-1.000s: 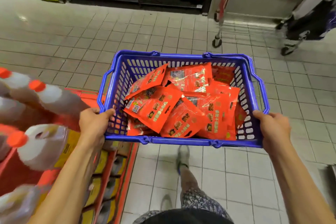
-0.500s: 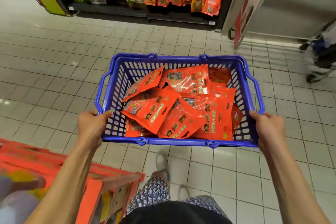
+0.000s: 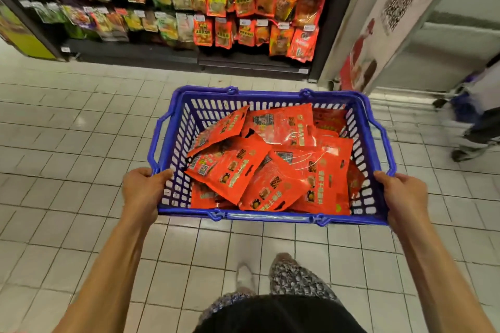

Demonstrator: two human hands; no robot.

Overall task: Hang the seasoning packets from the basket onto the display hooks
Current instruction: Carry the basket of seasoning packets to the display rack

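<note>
I carry a blue plastic basket point(image 3: 173, 143) in front of me, above the tiled floor. Several orange-red seasoning packets point(image 3: 270, 165) lie piled loosely inside it. My left hand point(image 3: 142, 192) grips the basket's near left corner, and my right hand point(image 3: 403, 197) grips its near right corner. Ahead stands the display rack point(image 3: 189, 8), where rows of packets hang on hooks; orange-red ones point(image 3: 270, 8) fill its right part.
A white pillar with a poster point(image 3: 378, 24) rises right of the rack. At the far right a blurred trolley with a dark bag point(image 3: 476, 113) stands on the tiles. My feet point(image 3: 270, 276) show below the basket.
I have walked forward with the basket. The bottle stack and orange stand on the left have dropped out of view, and the display rack has come closer. Both hands keep their grip.
</note>
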